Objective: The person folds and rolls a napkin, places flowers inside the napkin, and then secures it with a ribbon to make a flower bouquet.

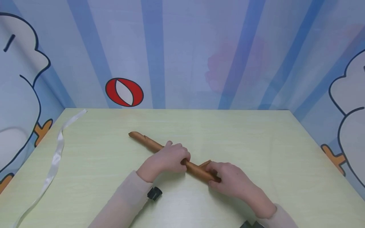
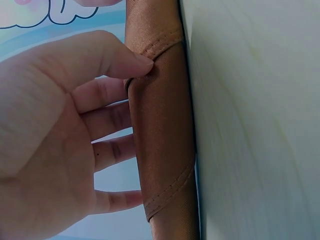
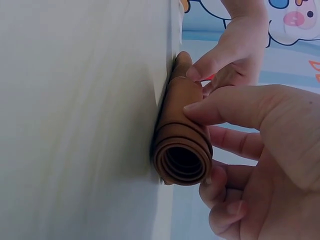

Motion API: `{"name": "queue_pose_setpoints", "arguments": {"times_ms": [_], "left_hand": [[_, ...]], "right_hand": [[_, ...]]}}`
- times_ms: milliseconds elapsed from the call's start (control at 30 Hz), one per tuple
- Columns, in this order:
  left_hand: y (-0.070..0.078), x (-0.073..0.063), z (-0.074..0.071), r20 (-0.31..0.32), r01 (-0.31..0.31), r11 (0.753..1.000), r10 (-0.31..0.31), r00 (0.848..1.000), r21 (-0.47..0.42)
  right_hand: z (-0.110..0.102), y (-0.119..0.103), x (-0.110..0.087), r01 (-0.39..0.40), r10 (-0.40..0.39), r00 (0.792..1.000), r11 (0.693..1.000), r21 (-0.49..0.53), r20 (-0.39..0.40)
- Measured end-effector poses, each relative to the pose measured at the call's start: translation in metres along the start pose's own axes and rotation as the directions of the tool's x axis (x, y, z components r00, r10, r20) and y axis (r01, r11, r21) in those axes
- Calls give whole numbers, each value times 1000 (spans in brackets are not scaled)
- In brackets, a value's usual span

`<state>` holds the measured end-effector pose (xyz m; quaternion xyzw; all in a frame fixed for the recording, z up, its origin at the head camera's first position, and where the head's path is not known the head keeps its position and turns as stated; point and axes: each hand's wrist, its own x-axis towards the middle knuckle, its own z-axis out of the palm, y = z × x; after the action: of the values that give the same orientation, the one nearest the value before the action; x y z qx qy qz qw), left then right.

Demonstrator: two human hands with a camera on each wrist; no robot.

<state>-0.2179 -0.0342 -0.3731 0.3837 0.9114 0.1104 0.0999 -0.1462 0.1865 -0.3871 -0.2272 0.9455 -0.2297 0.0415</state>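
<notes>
A rolled-up brown cloth (image 1: 144, 141) with a satin sheen lies slantwise on the table, a long narrow tube from upper left to lower right. Stitched hems spiral round it in the left wrist view. My left hand (image 1: 171, 157) grips the tube near its middle, thumb (image 2: 137, 65) on the near side and fingers round the far side. At the lower right end, my right hand (image 1: 231, 179) holds the roll between thumb and fingers. That end shows several coiled layers round a hollow core in the right wrist view. A small flap of cloth (image 1: 206, 163) sticks out beside the right fingers.
A long white ribbon (image 1: 56, 158) lies twisted along the left side of the pale table (image 1: 256, 136). Behind the table hangs a blue striped backdrop (image 1: 185, 53) with cartoon figures and a red and white ball printed on it.
</notes>
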Motion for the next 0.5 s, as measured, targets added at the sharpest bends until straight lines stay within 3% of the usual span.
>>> {"name": "queue_pose_setpoints", "arguments": {"times_ms": [500], "left_hand": [[0, 0, 0, -1, -27, 1000, 27, 1000, -7]], "right_hand": [[1, 0, 1, -14, 14, 1000, 999, -49, -6]]}}
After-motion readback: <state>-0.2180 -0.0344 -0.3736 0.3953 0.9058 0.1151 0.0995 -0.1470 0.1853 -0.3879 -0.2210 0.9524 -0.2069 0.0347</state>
